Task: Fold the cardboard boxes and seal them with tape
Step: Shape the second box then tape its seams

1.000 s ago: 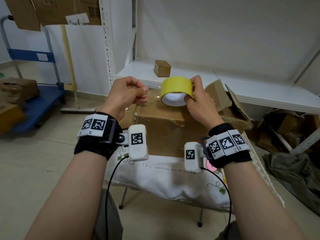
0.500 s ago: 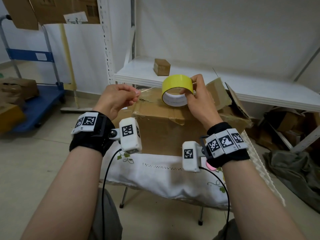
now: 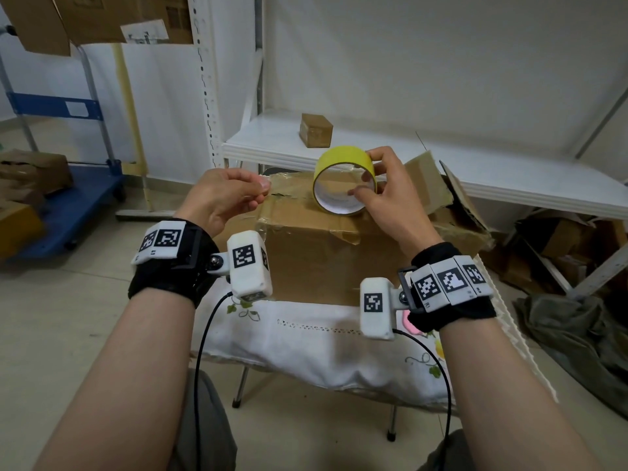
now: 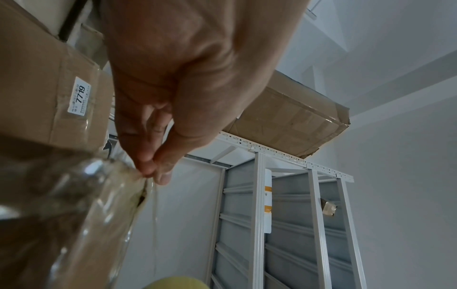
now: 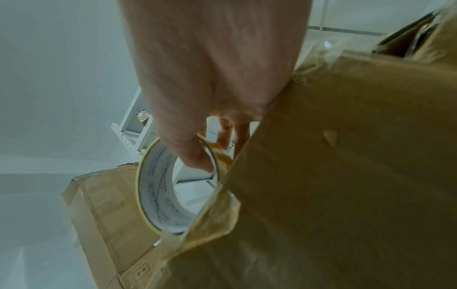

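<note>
A white embroidered cloth (image 3: 306, 348) covers the bench. Behind it a white shelf (image 3: 509, 178) runs along the wall. A blue cart (image 3: 64, 198) stands on the floor at left, and a grey-green cloth (image 3: 571, 338) lies crumpled at right.

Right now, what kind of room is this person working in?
Likely a storeroom or packing room: white metal shelving holds a small box, worn cardboard boxes sit on a blue trolley, and the right hand holds a tape roll.
</note>
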`<state>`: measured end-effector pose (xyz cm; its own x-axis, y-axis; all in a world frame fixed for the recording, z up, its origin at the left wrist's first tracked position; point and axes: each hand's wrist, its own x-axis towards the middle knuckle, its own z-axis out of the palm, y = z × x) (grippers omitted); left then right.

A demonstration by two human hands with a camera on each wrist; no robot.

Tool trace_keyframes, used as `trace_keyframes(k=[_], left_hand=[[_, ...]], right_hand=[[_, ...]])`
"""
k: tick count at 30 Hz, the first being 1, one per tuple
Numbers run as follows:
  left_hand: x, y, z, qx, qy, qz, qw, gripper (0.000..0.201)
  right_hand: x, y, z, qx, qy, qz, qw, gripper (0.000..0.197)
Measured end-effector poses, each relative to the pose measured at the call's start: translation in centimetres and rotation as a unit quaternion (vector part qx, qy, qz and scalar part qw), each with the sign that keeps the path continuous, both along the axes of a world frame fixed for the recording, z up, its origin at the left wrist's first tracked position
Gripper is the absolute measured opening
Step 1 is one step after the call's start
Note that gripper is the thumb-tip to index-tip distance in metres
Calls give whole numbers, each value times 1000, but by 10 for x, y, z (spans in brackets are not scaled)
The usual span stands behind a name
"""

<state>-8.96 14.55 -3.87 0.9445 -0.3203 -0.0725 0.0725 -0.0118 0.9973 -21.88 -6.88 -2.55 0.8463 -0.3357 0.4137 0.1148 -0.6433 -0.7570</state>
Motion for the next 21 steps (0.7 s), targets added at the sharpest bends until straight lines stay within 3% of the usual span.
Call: trace_keyframes(k=[8, 21], left_hand=[[-2, 0, -2, -21, 1, -3, 1000, 7], [2, -8, -6, -29, 53, -7, 998, 7]], right_hand=[[-3, 0, 2, 1, -5, 32, 999, 25], [-5, 0, 3, 0, -3, 52, 999, 30]])
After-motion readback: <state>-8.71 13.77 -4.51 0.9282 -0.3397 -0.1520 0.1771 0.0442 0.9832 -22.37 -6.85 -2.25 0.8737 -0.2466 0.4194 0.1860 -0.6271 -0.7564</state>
